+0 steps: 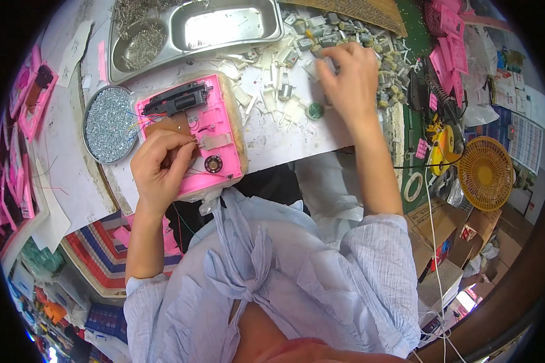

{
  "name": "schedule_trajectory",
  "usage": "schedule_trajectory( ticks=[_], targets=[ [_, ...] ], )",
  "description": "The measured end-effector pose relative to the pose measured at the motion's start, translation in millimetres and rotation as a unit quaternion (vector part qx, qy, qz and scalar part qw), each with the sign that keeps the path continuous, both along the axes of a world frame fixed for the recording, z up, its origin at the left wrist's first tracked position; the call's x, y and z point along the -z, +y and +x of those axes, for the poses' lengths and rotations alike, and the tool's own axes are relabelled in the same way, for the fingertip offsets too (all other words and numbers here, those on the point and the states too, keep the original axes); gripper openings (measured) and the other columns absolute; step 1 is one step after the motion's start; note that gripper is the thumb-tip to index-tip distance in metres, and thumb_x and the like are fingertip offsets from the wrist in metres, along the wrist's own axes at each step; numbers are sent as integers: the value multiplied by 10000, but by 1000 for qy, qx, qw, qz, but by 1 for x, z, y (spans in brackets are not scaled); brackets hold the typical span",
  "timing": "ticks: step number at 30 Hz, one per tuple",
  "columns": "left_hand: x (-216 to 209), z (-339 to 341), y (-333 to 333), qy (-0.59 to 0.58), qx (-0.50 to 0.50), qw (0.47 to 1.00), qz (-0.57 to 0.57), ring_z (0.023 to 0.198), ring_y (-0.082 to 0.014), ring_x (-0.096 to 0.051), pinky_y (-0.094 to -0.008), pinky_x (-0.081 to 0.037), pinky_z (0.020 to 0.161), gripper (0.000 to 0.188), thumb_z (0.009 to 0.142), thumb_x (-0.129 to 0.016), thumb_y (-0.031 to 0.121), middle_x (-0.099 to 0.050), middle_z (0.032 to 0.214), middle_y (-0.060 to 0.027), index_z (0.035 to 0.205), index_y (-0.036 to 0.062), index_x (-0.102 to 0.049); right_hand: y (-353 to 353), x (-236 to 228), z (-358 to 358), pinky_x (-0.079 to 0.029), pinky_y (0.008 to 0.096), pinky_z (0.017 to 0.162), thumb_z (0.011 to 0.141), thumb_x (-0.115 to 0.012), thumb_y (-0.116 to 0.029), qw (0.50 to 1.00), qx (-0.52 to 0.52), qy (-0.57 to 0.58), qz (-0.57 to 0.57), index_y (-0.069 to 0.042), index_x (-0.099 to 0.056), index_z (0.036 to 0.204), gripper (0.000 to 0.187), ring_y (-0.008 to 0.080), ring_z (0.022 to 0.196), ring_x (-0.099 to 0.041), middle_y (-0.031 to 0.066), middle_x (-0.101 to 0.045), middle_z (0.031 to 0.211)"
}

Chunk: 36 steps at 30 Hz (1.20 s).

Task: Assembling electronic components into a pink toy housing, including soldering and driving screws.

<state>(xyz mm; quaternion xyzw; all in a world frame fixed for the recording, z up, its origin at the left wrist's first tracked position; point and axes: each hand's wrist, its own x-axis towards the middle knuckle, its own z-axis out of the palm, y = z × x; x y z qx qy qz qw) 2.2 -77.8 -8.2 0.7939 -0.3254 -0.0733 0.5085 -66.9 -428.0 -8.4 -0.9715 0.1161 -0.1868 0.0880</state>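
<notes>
A pink plastic housing [215, 118] lies on a wrapped pad at the table's front. Inside it are a black plastic mechanism [175, 98], a brown circuit board [171, 125], thin wires and a small round speaker [213, 163]. Over its lower left part, my left hand [160, 160] is closed in a pinch; what its fingertips hold is too small to make out. My right hand [352, 78] reaches over a pile of small motors [390, 78] and white plastic parts [293, 111]. Its thumb and index finger are apart beside a white part, and I see nothing gripped.
A round dish [86, 136] full of screws stands left of the housing. Behind is a metal tray [272, 27] with small metal pieces in its compartments. A green round object [314, 111] sits near the white parts. More pink housings [33, 112] are stacked at the left; a yellow basket [485, 172] is at right.
</notes>
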Motion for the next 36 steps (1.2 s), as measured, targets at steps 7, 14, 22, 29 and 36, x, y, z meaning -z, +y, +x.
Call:
schedule_trajectory(
  ticks=[7, 14, 22, 29, 36],
  targets=[
    [-14, 6, -12, -6, 8, 1000, -19, 622, -96, -533, -240, -421, 555, 178, 838, -773, 6, -665, 865, -56, 1002, -3, -707, -13, 2, 7, -444, 490, 916, 732, -767, -256, 999, -6, 11, -41, -100, -755, 912, 239, 332, 1039, -551, 84, -654, 1013],
    [-63, 17, -82, 260, 152, 946, 119, 638, -100, -583, -271, -456, 575, 184, 892, -729, 78, -634, 779, -24, 1037, -18, -670, 77, -51, -27, -546, 402, 733, 783, -776, -134, 948, -208, 10, 241, -73, -678, 977, 226, 313, 844, -667, 105, -696, 905],
    [-73, 18, -125, 120, 390, 897, 167, 653, -189, -639, -340, -498, 603, 254, 897, -756, 206, -672, 761, -107, 1002, -13, -683, 51, -54, -76, -510, 297, 723, 855, -709, 28, 780, -133, 128, 599, -34, -640, 1155, 313, 146, 803, -637, 37, -640, 842],
    [-17, 114, -263, -99, 113, 980, 131, 782, -275, -723, -396, -562, 744, 294, 891, -719, 290, -744, 825, -148, 968, 7, -743, 25, -46, -101, -456, 232, 813, 831, -705, 108, 692, -86, -11, 717, 8, -584, 1339, 532, 86, 875, -561, 5, -571, 915],
    [-4, 122, -312, -217, 50, 950, 221, 846, -359, -722, -460, -569, 798, 271, 852, -743, 320, -750, 856, -160, 922, 60, -775, 19, -36, -123, -462, 236, 825, 847, -706, 99, 688, -62, -43, 722, 11, -614, 1317, 487, 83, 864, -559, -3, -570, 906]
  ],
)
